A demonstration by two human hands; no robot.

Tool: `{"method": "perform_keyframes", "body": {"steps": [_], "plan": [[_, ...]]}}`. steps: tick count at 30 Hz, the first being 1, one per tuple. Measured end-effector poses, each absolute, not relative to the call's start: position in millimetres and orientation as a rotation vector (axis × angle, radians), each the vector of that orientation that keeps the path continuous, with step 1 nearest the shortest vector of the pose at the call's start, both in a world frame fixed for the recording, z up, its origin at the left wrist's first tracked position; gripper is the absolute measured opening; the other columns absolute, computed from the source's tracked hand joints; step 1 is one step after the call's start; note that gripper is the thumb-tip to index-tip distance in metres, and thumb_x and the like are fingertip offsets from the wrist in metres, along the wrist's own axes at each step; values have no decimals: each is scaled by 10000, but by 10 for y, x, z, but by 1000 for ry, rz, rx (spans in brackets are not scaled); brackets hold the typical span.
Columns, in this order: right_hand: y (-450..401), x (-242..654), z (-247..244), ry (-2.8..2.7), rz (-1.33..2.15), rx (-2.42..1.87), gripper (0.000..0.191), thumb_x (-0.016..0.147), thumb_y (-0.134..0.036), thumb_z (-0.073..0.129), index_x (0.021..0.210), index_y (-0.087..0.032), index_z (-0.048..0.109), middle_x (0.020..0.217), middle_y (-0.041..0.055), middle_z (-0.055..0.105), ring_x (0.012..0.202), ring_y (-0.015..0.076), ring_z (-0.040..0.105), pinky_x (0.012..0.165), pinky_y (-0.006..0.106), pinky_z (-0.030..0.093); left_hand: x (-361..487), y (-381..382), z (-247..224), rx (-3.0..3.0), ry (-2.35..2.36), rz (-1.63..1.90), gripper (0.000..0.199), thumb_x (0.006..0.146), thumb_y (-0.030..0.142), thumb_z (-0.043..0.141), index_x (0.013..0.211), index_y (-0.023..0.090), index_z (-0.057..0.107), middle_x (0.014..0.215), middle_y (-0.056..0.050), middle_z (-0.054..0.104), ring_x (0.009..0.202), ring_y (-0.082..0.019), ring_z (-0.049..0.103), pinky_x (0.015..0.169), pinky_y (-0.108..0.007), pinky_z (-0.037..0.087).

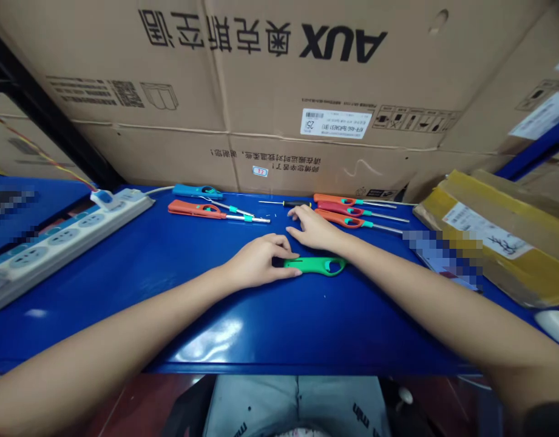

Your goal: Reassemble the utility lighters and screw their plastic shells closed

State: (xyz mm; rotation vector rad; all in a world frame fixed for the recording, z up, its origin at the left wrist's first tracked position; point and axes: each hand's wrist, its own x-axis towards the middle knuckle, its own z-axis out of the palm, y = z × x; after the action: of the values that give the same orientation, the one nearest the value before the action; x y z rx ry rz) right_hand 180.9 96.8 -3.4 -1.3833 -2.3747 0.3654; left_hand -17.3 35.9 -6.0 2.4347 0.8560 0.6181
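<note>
Green plastic stands out in the head view: a green lighter (313,265) is at the middle of the shiny blue table (138,321), lying sideways. The left hand (261,261) pinches its left end, with the thumb on the near side and the fingers on the far side. The loop is at its right end, close to the right arm (397,273). I cannot tell if the lighter rests on the table or is up a tiny bit.

The right hand (313,229) is just past the green lighter. Its thumb and pointing finger are spread apart, with a gap between them. Next to its fingers is a screwdriver (297,204) with a black handle.

To the left, near the back, are a blue lighter (192,192) and an orange-red lighter (195,209) with a silver tube. To the right, a red lighter (338,207) lies between two orange lighters (329,198), all with silver tubes.

A long white power strip (85,226) sits at the far left with a plug in it. A box with yellow tape (541,224) is at the right. Big brown cardboard (261,91) stands up behind everything, and its words are upside down.
</note>
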Motion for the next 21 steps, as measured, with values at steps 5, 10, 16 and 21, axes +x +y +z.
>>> {"method": "perform_keyframes", "body": {"steps": [5,10,16,21], "plan": [[1227,1458,-47,-2343,283,-1488,148,946,-291,633,1027,-167,627,1117,112,652,1030,235,644,885,362,518,-165,303,-33,2507,878,593,369,882,421,745,1139,159,780,978,-68,696,934,-220,634,847,-324,505],[1267,1348,-58,-2309,230,-1571,82,953,-250,625,999,-182,623,1106,97,670,1001,220,653,846,338,513,-159,281,-57,2478,889,617,388,879,424,749,1159,156,772,1002,-73,695,929,-214,641,850,-316,512],[1273,1326,-53,-2303,235,-1581,63,959,-212,586,975,-184,640,1110,106,678,985,223,663,844,343,514,-141,279,-106,2427,863,670,388,873,423,754,1157,160,773,971,-73,689,905,-210,644,841,-319,516],[1311,1334,-62,-2287,294,-1545,106,945,-149,552,917,-181,649,1087,110,701,988,232,667,868,350,507,-134,292,-131,2420,828,696,384,872,440,751,1154,181,774,951,-64,685,897,-209,640,829,-320,513]]}}
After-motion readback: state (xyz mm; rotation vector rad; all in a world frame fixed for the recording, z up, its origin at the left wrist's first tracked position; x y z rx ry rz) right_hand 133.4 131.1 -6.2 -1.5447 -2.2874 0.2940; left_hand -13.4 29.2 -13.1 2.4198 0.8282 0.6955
